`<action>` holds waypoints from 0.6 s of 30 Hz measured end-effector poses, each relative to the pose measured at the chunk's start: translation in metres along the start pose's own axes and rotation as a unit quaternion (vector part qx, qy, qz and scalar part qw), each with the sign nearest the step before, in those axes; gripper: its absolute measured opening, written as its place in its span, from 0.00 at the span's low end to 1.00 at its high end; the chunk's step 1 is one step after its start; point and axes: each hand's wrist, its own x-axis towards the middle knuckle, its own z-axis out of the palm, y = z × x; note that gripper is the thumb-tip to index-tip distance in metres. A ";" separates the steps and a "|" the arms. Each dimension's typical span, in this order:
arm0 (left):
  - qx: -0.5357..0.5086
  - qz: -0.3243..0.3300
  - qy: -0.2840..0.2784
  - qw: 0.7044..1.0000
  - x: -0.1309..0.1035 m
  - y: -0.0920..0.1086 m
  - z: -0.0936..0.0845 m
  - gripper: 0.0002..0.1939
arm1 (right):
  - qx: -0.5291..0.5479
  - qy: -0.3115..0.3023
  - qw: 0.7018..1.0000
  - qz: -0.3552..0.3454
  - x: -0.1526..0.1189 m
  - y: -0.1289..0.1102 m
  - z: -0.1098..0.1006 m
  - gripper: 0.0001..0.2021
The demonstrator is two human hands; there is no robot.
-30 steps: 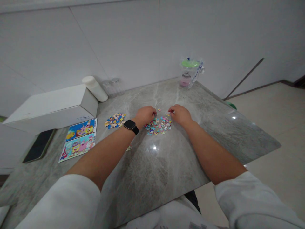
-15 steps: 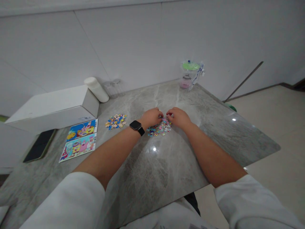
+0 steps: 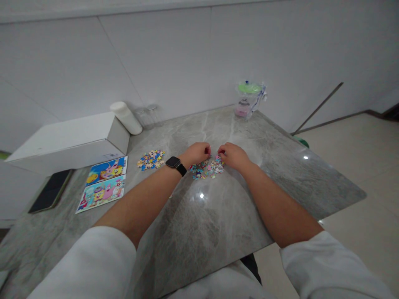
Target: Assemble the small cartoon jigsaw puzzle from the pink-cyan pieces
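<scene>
A loose pile of small, many-coloured jigsaw puzzle pieces (image 3: 207,169) lies on the grey marbled table (image 3: 215,224). At the pile's far left edge is my left hand (image 3: 199,152), fingers curled into a pinch. My right hand (image 3: 231,154) meets the far right edge of the same pile, thumb and fingertips pressed together. Whatever either pinch holds is too small to make out. Left of my watch-wearing wrist rests a second heap of puzzle pieces (image 3: 151,160), mostly blue, yellow and cream.
Two cartoon picture sheets (image 3: 104,182) and a dark phone (image 3: 51,190) lie at left. Behind them stand a white box (image 3: 71,137) and a leaning white bottle (image 3: 126,118), beside clear glasses (image 3: 151,116). A bagged cup with a green lid (image 3: 249,99) stands at the back.
My left hand has drawn slightly left, away from my right hand, uncovering more of the pile. The right hand has barely moved.
</scene>
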 end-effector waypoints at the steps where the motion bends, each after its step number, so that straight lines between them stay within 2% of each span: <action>1: -0.019 0.000 0.005 1.000 -0.002 0.000 0.000 0.07 | 0.008 0.013 1.000 -0.002 0.000 -0.001 0.000 0.11; 5: -0.121 -0.001 0.044 0.992 -0.018 0.000 -0.003 0.10 | 0.056 0.054 0.996 -0.035 0.000 -0.005 0.003 0.12; 8: -0.195 -0.011 0.083 0.977 -0.043 -0.005 -0.008 0.12 | 0.091 0.084 0.990 -0.062 0.000 -0.008 0.007 0.13; 11: -0.270 -0.044 0.116 0.955 -0.082 -0.017 -0.017 0.12 | 0.118 0.108 0.983 -0.092 -0.004 -0.015 0.010 0.14; 14: -0.368 -0.087 0.136 0.916 -0.128 -0.032 -0.028 0.12 | 0.140 0.128 0.974 -0.123 -0.009 -0.028 0.009 0.15; 18: -0.396 -0.103 0.185 0.894 -0.186 -0.054 -0.040 0.16 | 0.144 0.138 0.965 -0.172 -0.008 -0.057 0.010 0.15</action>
